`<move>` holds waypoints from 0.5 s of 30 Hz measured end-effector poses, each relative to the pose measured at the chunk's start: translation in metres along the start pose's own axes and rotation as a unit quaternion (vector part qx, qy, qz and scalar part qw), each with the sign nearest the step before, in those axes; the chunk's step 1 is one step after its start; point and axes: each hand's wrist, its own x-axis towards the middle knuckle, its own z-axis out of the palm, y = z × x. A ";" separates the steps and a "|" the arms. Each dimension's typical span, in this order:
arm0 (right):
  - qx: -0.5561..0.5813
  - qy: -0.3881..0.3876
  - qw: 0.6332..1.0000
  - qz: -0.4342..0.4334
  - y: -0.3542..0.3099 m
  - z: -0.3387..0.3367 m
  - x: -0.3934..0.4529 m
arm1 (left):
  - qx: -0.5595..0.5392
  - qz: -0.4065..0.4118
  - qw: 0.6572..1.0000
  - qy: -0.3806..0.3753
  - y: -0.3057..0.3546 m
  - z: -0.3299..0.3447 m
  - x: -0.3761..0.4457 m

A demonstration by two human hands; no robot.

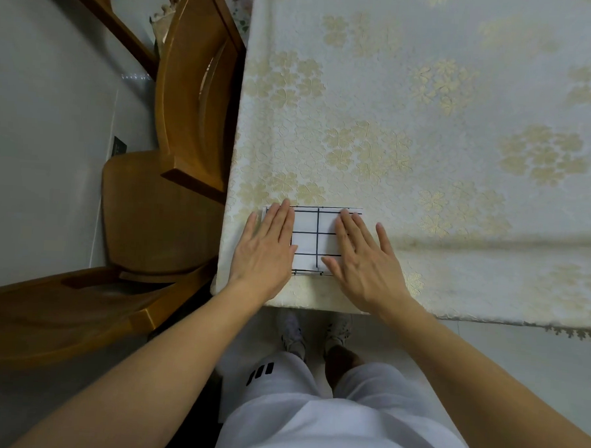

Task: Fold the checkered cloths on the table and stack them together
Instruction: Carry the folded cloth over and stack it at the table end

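Folded checkered cloths [315, 240] sit as one small white rectangle with dark grid lines near the table's [429, 128] front-left corner, close to the front edge. Layered edges show at the rectangle's near side and left side, so it's a stack of several plies; can't tell how many separate cloths are in it. Left hand [263, 253] lies flat on the left end of the stack, fingers straight and close together, pointing away from the person, thumb out to the left over the tablecloth [475, 233]. Right hand [364, 261] lies flat on the right end, fingers straight and slightly spread, little finger off the cloth and on the tablecloth, thumb angled in toward the stack's near edge. Neither hand curls around anything; both palms down, pressing or resting on the top layer. Middle strip of the stack is exposed between the two hands, hands apart from each other. Tablecloth is cream with pale gold flower clusters, a soft crease ridge running right from the stack across the table. Front hem hangs over the edge, lace trim visible at far right. Wooden chairs [173, 183] stand to the left of the table, one pushed in along the side, another nearer the person at lower left. Floor [47, 108] is pale grey tile. Person stands at the table's front edge in light trousers with three dark stripes, shoes just under the hem.
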 end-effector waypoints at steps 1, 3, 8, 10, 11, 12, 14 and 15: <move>0.003 -0.004 1.000 0.000 0.001 0.000 0.003 | -0.002 -0.002 1.000 -0.003 -0.001 0.002 0.002; 0.005 -0.010 1.000 0.001 0.003 0.001 0.007 | -0.006 -0.006 1.000 -0.011 -0.001 0.005 0.005; 0.018 -0.022 1.000 0.001 0.005 0.003 0.012 | -0.020 -0.009 1.000 -0.017 0.000 0.012 0.009; 0.024 -0.029 0.999 0.005 0.004 0.004 0.014 | -0.023 -0.005 1.000 -0.018 -0.002 0.014 0.009; 0.027 -0.031 0.999 0.006 0.004 0.004 0.014 | -0.025 -0.003 1.000 -0.018 -0.003 0.015 0.009; 0.029 -0.032 0.999 0.006 0.004 0.004 0.014 | -0.026 -0.001 0.999 -0.019 -0.003 0.016 0.009; 0.028 -0.031 0.999 0.005 0.005 0.004 0.015 | -0.023 0.001 1.000 -0.020 -0.005 0.014 0.009; 0.028 -0.028 0.999 0.003 0.005 0.004 0.014 | -0.021 0.001 1.000 -0.018 -0.005 0.013 0.008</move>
